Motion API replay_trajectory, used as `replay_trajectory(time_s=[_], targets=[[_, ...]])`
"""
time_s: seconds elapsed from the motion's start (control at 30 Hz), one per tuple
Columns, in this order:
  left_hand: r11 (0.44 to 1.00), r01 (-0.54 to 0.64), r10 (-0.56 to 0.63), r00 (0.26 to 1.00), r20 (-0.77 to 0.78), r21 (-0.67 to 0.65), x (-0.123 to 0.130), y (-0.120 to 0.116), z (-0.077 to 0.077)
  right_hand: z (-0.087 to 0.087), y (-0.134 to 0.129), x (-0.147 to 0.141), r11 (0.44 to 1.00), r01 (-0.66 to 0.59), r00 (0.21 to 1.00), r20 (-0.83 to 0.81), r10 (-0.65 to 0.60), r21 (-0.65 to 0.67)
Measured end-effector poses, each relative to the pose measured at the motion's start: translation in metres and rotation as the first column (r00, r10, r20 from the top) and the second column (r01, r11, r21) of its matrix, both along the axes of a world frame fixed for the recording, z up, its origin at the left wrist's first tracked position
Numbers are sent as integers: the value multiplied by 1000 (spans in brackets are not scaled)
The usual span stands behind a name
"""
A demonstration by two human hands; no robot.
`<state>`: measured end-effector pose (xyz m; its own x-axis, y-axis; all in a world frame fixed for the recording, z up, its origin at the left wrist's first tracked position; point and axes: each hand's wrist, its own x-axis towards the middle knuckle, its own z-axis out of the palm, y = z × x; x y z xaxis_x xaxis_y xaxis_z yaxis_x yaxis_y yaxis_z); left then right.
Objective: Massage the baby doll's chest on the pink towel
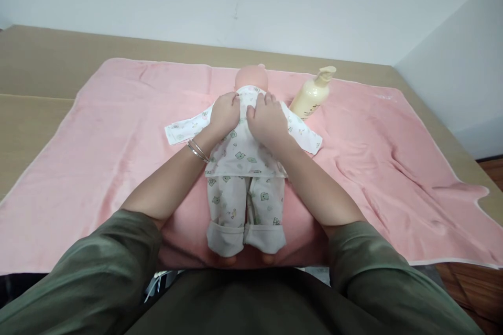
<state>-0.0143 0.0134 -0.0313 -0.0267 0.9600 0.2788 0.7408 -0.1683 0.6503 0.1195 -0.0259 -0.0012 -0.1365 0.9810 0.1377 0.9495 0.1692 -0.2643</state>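
On the pink towel (129,94) over the counter (39,57), clothed doll (244,165) lies lengthwise, seemingly for even reach; left hand (226,113) and right hand (269,120) rest at its upper body, grip on cloth unclear; pump bottle (312,95) beside, perhaps kept handy.

Left, beyond garment sleeve (184,130): blanket (113,131) open to pass | right: pump bottle (312,95) (just behind other sleeve (308,138)) blocks | back: wall (157,5)

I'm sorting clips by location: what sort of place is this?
Possibly a baby-care practice room, though it could be a home: a dressed doll lies on a pink blanket spread over a table, with a pump bottle nearby.
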Motion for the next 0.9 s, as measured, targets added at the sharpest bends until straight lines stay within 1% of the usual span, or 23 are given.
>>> replay_trajectory(time_s=[0.07, 0.13, 0.2, 0.23, 0.3, 0.37, 0.43, 0.47, 0.53, 0.6, 0.67, 0.73, 0.77, 0.83, 0.9], targets=[[1000, -6, 6, 1000, 14, -9, 0, 0, 0, -1, -11, -11, 993, -110, 994, 23, 109, 44], [1000, -6, 6, 1000, 27, -19, -1, 0, 0, -2, -15, -17, 975, -212, 977, 26, 211, 68], [1000, -2, 3, 999, 36, -19, 0, -1, 0, -1, -9, -14, 962, -268, 963, 10, 268, 54], [1000, 0, 0, 999, 37, -14, 0, -1, 0, 0, -5, -10, 962, -270, 963, -3, 270, 38], [1000, 4, -4, 999, 32, 0, 1, -1, 0, 3, 5, -1, 979, -204, 978, -38, 204, -4], [1000, 4, -5, 1000, 30, 14, 2, -2, 0, 6, 10, 5, 997, -65, 996, -57, 62, -49], [1000, -2, 1, 999, 35, 12, 3, -2, 0, 8, 5, 3, 995, 52, 998, -41, -56, -79], [1000, -4, 4, 999, 37, 8, 3, -3, 0, 8, -1, -1, 994, 77, 997, -22, -79, -79], [1000, -13, 13, 999, 36, 1, 3, -3, 1, 6, -16, -11, 997, 63, 998, 18, -62, -37], [1000, -12, 12, 1000, 23, -10, 2, -3, 3, 3, -27, -20, 1000, -9, 999, 40, 8, 26], [999, 3, -3, 1000, -10, -39, 2, -4, 6, 0, -27, -21, 994, -89, 996, 31, 87, 69], [999, 11, -15, 997, -73, -47, 3, -5, 10, -2, -15, -14, 989, -130, 991, -17, 131, 64], [999, 8, -12, 994, -112, -35, 4, -7, 12, -3, -7, -8, 990, -128, 990, -50, 130, 52], [1000, 4, -5, 981, -192, -5, 8, -14, 17, -4, 11, 5, 996, -83, 990, -111, 86, 25], [1000, 26, -27, 961, -274, -7, 12, -24, 24, -5, 25, 18, 1000, -21, 988, -154, 22, 3]])
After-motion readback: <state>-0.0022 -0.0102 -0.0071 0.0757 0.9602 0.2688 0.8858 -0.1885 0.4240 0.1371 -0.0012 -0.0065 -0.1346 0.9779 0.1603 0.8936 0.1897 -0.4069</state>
